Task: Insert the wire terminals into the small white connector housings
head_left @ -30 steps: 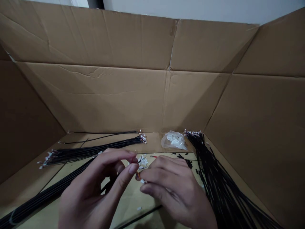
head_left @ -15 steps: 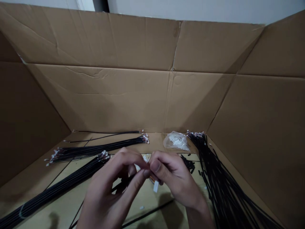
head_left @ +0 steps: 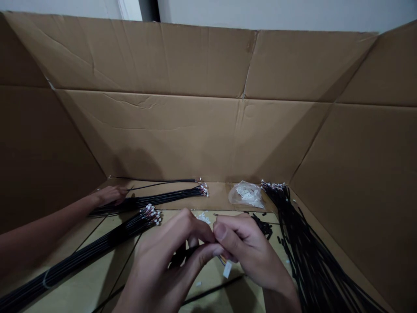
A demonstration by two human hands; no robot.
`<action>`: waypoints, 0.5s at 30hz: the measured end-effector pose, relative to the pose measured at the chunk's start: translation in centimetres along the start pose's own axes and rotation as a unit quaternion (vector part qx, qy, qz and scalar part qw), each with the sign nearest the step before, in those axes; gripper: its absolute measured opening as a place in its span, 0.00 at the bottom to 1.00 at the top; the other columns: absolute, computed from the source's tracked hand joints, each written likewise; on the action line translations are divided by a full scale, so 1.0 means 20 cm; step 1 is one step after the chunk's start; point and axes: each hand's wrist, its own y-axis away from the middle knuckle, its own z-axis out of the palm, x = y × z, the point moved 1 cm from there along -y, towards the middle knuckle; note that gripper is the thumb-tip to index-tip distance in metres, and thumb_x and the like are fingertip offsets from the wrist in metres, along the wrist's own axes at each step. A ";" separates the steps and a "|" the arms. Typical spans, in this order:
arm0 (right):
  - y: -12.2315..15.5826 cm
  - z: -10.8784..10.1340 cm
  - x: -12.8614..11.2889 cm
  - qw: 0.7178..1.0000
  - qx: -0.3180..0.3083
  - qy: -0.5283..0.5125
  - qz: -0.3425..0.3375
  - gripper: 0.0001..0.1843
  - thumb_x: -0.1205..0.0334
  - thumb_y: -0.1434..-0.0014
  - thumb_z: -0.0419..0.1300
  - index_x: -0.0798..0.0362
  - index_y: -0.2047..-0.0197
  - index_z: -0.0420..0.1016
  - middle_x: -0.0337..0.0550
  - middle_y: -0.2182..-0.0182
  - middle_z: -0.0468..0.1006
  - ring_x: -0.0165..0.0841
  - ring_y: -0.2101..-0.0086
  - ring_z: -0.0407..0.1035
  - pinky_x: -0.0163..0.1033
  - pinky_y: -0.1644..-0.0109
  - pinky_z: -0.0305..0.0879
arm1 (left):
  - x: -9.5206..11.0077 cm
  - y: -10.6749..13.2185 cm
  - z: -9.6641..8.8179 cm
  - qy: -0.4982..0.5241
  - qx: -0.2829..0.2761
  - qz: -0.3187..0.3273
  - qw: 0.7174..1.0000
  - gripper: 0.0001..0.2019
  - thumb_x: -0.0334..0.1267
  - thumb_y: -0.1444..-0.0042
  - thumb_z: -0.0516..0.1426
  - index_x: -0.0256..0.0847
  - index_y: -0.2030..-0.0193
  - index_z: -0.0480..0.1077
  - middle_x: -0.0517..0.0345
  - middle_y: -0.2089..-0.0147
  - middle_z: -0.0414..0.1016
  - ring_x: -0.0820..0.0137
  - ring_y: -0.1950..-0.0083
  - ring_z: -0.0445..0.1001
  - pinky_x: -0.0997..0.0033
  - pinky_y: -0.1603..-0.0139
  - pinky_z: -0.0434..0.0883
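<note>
My left hand (head_left: 166,271) and my right hand (head_left: 250,252) meet low in the middle of a big cardboard box. Both pinch the same thin black cable (head_left: 182,256), whose coloured wire ends carry a small white connector (head_left: 227,269) that hangs just below my right fingers. The fingertips of the two hands touch.
Another person's arm (head_left: 48,226) reaches in from the left, its hand on a bundle of black cables (head_left: 163,198). A second tied bundle (head_left: 81,254) lies diagonally at left. Many loose black cables (head_left: 302,252) run along the right wall. A clear bag of white connectors (head_left: 246,194) sits at the back.
Another person's arm has come in from the left and touches the far cable bundle. My hands have closed together on the cable, and the view has shifted slightly.
</note>
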 end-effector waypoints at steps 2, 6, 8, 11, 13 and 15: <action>0.00 -0.01 0.00 0.997 -0.017 -0.055 0.045 0.27 0.45 0.28 0.56 0.52 0.75 0.64 0.30 0.79 0.58 0.25 0.78 0.50 0.33 0.75 0.50 | 0.01 -0.01 0.00 0.003 -0.003 0.012 1.000 0.07 0.37 0.37 0.63 0.47 0.66 0.72 0.71 0.73 0.73 0.79 0.75 0.72 0.83 0.74 0.68; 0.01 -0.04 0.00 0.980 -0.049 -0.145 0.124 0.23 0.48 0.30 0.60 0.53 0.73 0.67 0.30 0.81 0.61 0.24 0.80 0.51 0.32 0.77 0.48 | 0.03 -0.02 0.01 0.003 -0.007 0.044 0.999 0.08 0.36 0.36 0.62 0.46 0.68 0.72 0.69 0.74 0.75 0.78 0.76 0.72 0.82 0.76 0.68; 0.01 -0.05 0.00 0.971 -0.073 -0.178 0.144 0.22 0.48 0.33 0.63 0.53 0.73 0.67 0.30 0.81 0.64 0.22 0.82 0.52 0.31 0.80 0.45 | 0.03 -0.02 0.01 0.003 -0.008 0.053 0.999 0.08 0.34 0.36 0.61 0.46 0.67 0.72 0.68 0.73 0.76 0.78 0.75 0.73 0.83 0.75 0.69; 0.00 -0.06 0.00 0.959 -0.098 -0.214 0.160 0.20 0.49 0.34 0.64 0.53 0.72 0.69 0.30 0.81 0.65 0.21 0.83 0.52 0.30 0.83 0.43 | 0.03 -0.01 0.01 0.006 -0.018 0.056 0.998 0.07 0.30 0.36 0.60 0.45 0.65 0.71 0.68 0.72 0.77 0.79 0.73 0.75 0.84 0.72 0.72; 0.00 -0.06 0.01 0.957 -0.103 -0.223 0.152 0.19 0.51 0.34 0.65 0.53 0.72 0.70 0.30 0.82 0.65 0.21 0.83 0.53 0.29 0.83 0.44 | 0.04 -0.01 0.00 0.007 -0.020 0.062 0.998 0.07 0.29 0.36 0.60 0.45 0.64 0.70 0.69 0.71 0.76 0.80 0.72 0.75 0.86 0.70 0.72; 0.00 -0.08 0.02 0.960 -0.111 -0.219 0.138 0.19 0.51 0.34 0.65 0.53 0.71 0.71 0.31 0.82 0.66 0.22 0.84 0.53 0.30 0.82 0.44 | 0.04 0.00 0.00 0.006 -0.022 0.070 0.997 0.07 0.29 0.35 0.59 0.45 0.64 0.70 0.69 0.71 0.74 0.81 0.72 0.74 0.87 0.70 0.72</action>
